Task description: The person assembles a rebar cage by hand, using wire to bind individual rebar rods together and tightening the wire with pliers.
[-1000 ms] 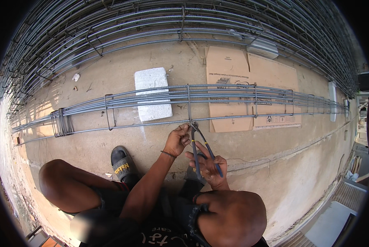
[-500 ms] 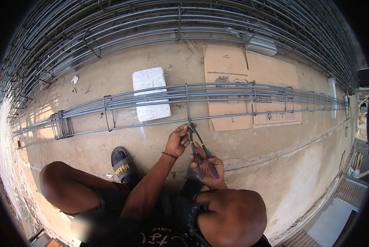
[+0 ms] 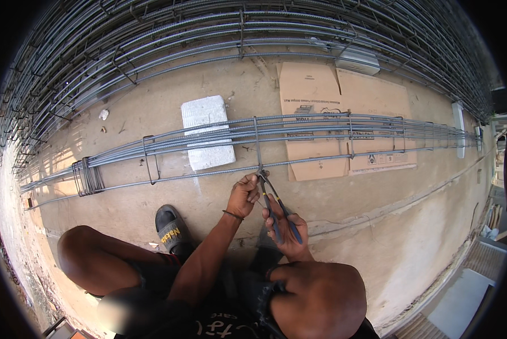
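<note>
My right hand [image 3: 289, 233] is wrapped round the dark blue handles of a pair of pincers [image 3: 266, 195]. Their handles stand somewhat apart, and the jaws meet the near bar of a long rebar cage [image 3: 197, 173], where a stirrup [image 3: 258, 141] crosses it. Beside the jaws my left hand [image 3: 244, 195] is closed in a pinch; what lies between its fingertips is too small to make out. The cage runs from left to right in front of me, with several bars bunched along its far side. A bundle of stirrups [image 3: 88, 176] hangs round the bars at its left end.
A white foam block [image 3: 211, 160] and flattened cardboard [image 3: 315, 169] lie under the cage. Stacked rebar cages [image 3: 168, 34] line the far side. My sandalled foot [image 3: 171, 226] rests on the concrete floor [image 3: 123, 209], left of my hands. A low concrete ledge runs at the right.
The view has shifted very slightly. Both hands and the pincers stay at the same stirrup crossing, with the right hand's grip on the handles only slightly moved.
</note>
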{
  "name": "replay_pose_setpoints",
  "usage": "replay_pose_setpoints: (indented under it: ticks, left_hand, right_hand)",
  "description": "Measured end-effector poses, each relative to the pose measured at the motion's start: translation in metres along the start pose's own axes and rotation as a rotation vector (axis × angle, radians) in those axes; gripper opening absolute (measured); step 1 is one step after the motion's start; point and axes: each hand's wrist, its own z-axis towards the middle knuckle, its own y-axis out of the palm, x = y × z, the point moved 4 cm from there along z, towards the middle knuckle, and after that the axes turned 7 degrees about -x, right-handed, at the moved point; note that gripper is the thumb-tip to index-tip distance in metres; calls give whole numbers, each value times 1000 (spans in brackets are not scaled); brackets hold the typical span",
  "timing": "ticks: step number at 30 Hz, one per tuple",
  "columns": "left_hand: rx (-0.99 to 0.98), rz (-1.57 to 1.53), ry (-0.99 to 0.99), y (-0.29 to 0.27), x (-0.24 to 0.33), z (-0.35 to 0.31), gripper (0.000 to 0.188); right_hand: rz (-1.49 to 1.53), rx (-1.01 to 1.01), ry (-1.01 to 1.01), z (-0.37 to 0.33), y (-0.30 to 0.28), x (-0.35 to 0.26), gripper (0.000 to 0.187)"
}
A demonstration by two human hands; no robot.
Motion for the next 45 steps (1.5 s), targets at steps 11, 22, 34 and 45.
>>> replay_pose_setpoints:
  ticks: [11,22,34,45]
  left_hand:
    - [98,-30,-19,23,-6,-13,33]
    - [83,-3,-242,69,-20,7,39]
    - [656,360,25,60,-28,16,7]
    - [195,8,-184,63,-23,7,13]
  right_hand:
    - [-616,466,84,-5,10,-7,43]
    - [-2678,783,179,-4,22,-10,54]
    - [-2745,947,261,12,145,20,66]
    - [-1652,891,309,-31,-24,-48,47]
